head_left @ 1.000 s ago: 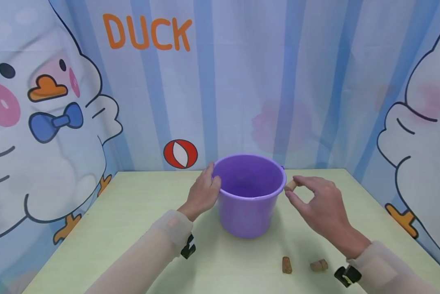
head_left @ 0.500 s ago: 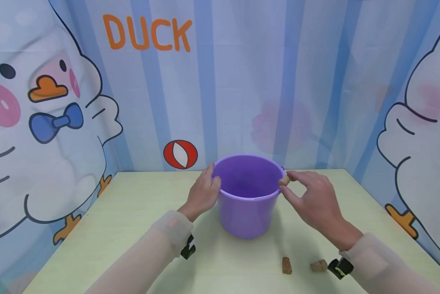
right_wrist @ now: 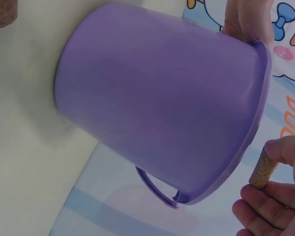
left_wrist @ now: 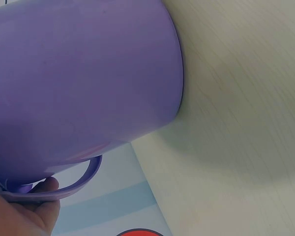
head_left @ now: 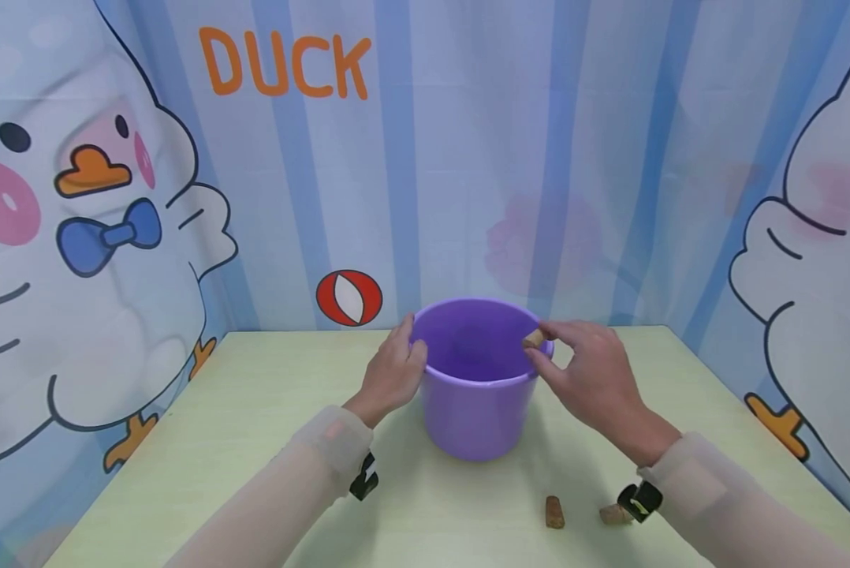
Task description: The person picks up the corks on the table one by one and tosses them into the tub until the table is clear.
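A purple bucket (head_left: 475, 418) stands upright on the table, its mouth facing up. My left hand (head_left: 391, 375) grips the left side of its rim; in the left wrist view the fingertips (left_wrist: 50, 186) show by the bucket's handle (left_wrist: 83, 182). Between thumb and fingers, my right hand (head_left: 598, 383) pinches a cork (head_left: 534, 339) at the right side of the rim, where it overlaps the bucket's opening. The right wrist view shows this cork (right_wrist: 263, 169) just past the rim, held by its two ends.
Two more corks lie on the pale table (head_left: 269, 442) in front of the bucket: one cork (head_left: 554, 513) to the left, another cork (head_left: 613, 515) partly behind the right wrist strap (head_left: 640, 502). A duck-print curtain (head_left: 453, 158) closes off the back and sides.
My right hand has moved left and slightly up with the pinched cork, from beside the bucket to over its right rim. The left hand and bucket stay in place.
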